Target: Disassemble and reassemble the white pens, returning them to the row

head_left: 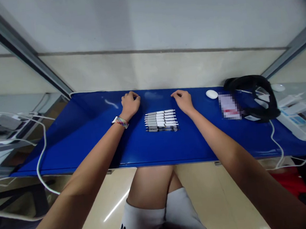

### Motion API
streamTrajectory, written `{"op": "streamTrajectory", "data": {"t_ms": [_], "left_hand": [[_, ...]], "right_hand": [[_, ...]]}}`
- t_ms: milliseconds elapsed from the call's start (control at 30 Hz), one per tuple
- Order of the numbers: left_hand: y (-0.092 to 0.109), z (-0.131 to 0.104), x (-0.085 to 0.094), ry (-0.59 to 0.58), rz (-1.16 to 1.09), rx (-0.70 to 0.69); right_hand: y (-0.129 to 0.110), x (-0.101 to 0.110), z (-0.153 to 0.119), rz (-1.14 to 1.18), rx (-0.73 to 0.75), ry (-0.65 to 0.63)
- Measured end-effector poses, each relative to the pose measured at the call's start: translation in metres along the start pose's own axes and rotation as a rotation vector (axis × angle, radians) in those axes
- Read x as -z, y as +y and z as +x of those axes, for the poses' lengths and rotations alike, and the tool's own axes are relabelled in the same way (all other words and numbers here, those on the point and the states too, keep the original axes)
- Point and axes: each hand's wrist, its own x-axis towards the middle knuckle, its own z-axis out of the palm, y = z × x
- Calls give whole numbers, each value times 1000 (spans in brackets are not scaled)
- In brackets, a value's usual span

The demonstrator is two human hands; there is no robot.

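My left hand (130, 105) rests on the blue tabletop (95, 126), beyond the upper left of a row of pens. Its fingers are loosely bent, with a gap beside the thumb and nothing visible in it. Opposite it, my right hand (184, 101) lies to the upper right of the pens, fingers relaxed and apart, holding nothing I can see. Between and nearer than both hands, several white-and-grey pens (160, 119) lie parallel, side by side, tips pointing left. The nearest one, a clear and dark pen (162, 129), lies along the front of the row. Neither hand touches them.
Right of my right hand lie a white mouse-shaped object (212, 94), a blurred-out packet or card (229, 105) and a black headband-like strap (272, 101). White devices (293, 117) with cables stand far right. A white cable (44, 144) crosses the table's left edge. A wall borders the back.
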Motion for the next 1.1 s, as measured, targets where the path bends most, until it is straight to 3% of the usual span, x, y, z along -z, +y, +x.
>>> {"op": "streamTrajectory", "data": {"t_ms": [233, 467, 1100], "left_hand": [[-23, -1, 7, -57, 201, -191], [-24, -9, 6, -92, 244, -275], [-6, -18, 15, -94, 260, -203]], "right_hand": [[19, 3, 0, -130, 80, 67], [21, -4, -5, -301, 151, -31], [8, -6, -9, -411, 155, -80]]}}
